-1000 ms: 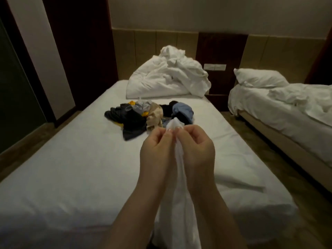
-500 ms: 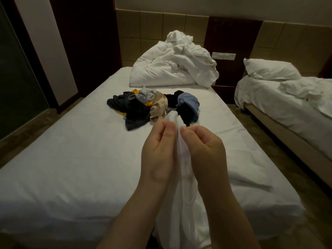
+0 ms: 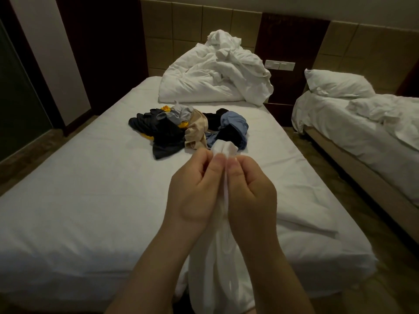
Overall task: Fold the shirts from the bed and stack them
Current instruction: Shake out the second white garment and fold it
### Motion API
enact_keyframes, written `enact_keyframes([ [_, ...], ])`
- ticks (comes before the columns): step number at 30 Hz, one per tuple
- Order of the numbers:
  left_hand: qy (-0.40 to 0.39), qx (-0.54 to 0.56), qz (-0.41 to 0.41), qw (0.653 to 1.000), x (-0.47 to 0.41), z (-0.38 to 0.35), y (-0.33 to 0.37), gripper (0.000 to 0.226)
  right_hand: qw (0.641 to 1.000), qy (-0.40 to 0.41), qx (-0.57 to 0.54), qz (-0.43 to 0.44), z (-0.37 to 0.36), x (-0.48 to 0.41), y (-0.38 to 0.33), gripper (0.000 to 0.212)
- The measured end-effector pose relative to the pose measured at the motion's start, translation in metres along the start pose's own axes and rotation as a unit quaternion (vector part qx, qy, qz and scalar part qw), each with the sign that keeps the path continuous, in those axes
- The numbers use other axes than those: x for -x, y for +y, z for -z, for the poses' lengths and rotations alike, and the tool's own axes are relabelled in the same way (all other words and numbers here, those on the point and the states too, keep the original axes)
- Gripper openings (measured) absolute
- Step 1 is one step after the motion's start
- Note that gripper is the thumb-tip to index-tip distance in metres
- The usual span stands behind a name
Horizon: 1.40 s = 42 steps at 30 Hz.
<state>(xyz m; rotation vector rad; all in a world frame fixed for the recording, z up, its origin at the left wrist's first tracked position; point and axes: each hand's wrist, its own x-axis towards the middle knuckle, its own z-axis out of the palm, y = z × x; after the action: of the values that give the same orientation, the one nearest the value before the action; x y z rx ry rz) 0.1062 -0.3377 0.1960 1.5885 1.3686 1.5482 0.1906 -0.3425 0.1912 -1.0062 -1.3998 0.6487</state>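
Left of the pile, the bed (image 3: 79, 200) showed only sheet. The pile of shirts (image 3: 188, 130) sat mid-bed, all crumpled (dark, grey, yellow, beige, blue), with a bunched duvet (image 3: 217, 73) behind it. On the near side of the pile, the left hand (image 3: 195, 184) pinched the top edge of a white shirt (image 3: 217, 268), thumb against curled fingers. The right hand (image 3: 251, 189), touching the left, pinched the same edge the same way. The shirt hung bunched between both forearms, a tuft poking above the fingertips in front of the pile's blue piece. Near-right of the pile lay a flat white layer (image 3: 301, 220); couldn't tell if it was a folded shirt or bedding. A second bed (image 3: 362, 123) stood well right of the pile, unused. My read: early stage, one shirt in the hands and not yet spread or folded, no clear stack, whole pile left.
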Motion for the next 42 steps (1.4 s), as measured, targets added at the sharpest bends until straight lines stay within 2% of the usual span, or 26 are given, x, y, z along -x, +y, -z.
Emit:
enact_keyframes([
  [3, -0.01, -0.027, -0.009, 1.0, -0.002, 0.002, 0.0, 0.039, 0.998, -0.058, -0.003, -0.007, 0.007, -0.004, 0.0, 0.024],
  [5, -0.008, -0.023, -0.004, 1.0, -0.003, 0.003, 0.0, 0.03, 0.995, -0.097, -0.023, -0.025, 0.012, -0.007, 0.0, 0.027],
  [8, -0.007, -0.01, -0.011, 1.0, -0.003, 0.003, 0.0, 0.02, 0.995, -0.094, -0.031, -0.021, 0.021, -0.014, 0.001, 0.027],
  [12, -0.041, 0.03, -0.009, 0.999, -0.006, 0.006, 0.001, 0.028, 0.996, -0.058, 0.039, 0.062, 0.028, -0.028, 0.002, 0.012],
  [13, -0.055, 0.037, -0.016, 0.998, -0.007, 0.009, 0.003, 0.028, 0.993, -0.056, 0.062, 0.086, 0.029, -0.034, 0.002, 0.017],
  [16, -0.097, 0.047, -0.063, 0.992, -0.017, 0.017, 0.019, 0.023, 0.979, -0.131, 0.08, 0.134, 0.03, -0.056, -0.01, 0.036],
  [19, -0.105, 0.054, -0.111, 0.987, -0.038, 0.027, 0.041, 0.015, 0.972, -0.188, 0.043, 0.135, 0.028, -0.08, -0.033, 0.024],
  [22, -0.084, 0.027, -0.132, 0.987, -0.067, 0.035, 0.071, 0.02, 0.975, -0.144, 0.024, 0.168, 0.023, -0.11, -0.061, 0.006],
  [24, -0.051, -0.005, -0.159, 0.986, -0.088, 0.04, 0.095, 0.019, 0.968, -0.101, 0.037, 0.225, 0.022, -0.13, -0.087, 0.012],
  [27, 0.001, -0.027, -0.204, 0.979, -0.116, 0.054, 0.134, 0.005, 0.949, -0.073, 0.07, 0.299, 0.024, -0.159, -0.132, 0.018],
  [30, 0.032, -0.051, -0.26, 0.964, -0.134, 0.073, 0.177, 0.005, 0.933, -0.055, 0.117, 0.334, 0.03, -0.185, -0.18, 0.014],
  [33, 0.053, -0.098, -0.283, 0.953, -0.144, 0.087, 0.214, 0.002, 0.922, -0.038, 0.13, 0.363, 0.036, -0.202, -0.225, 0.014],
  [39, 0.016, -0.129, -0.266, 0.955, -0.138, 0.09, 0.249, 0.02, 0.887, -0.02, 0.222, 0.405, 0.046, -0.211, -0.278, 0.015],
  [42, -0.027, -0.107, -0.241, 0.964, -0.131, 0.096, 0.25, 0.022, 0.879, -0.037, 0.22, 0.421, 0.056, -0.202, -0.287, 0.013],
])
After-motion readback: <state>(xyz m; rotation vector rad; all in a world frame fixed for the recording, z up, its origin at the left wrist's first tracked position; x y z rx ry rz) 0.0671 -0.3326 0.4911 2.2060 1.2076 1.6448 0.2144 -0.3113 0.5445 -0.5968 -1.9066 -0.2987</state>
